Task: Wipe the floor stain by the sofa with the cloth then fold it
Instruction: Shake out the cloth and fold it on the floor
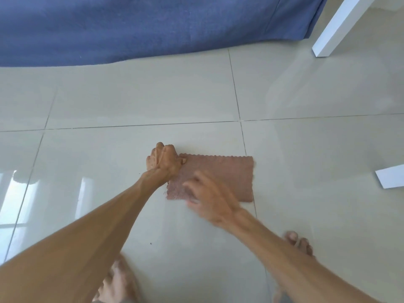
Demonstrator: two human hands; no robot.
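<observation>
A pinkish-brown cloth (227, 171) with a scalloped far edge lies flat on the pale floor tiles as a rectangle. My left hand (165, 160) is bunched at the cloth's far left corner, fingers curled onto the fabric. Blurred by motion, my right hand (207, 193) hovers over the near left part of the cloth with fingers spread, covering that edge. Tiny dark specks (151, 243) dot the tile just left of and below the cloth. The blue sofa (131, 27) runs along the top of the view.
A white furniture leg (332, 33) stands at the upper right. Another white piece (391, 178) pokes in at the right edge. My bare feet (118, 283) rest on the tiles at the bottom, one (298, 242) right of my right arm.
</observation>
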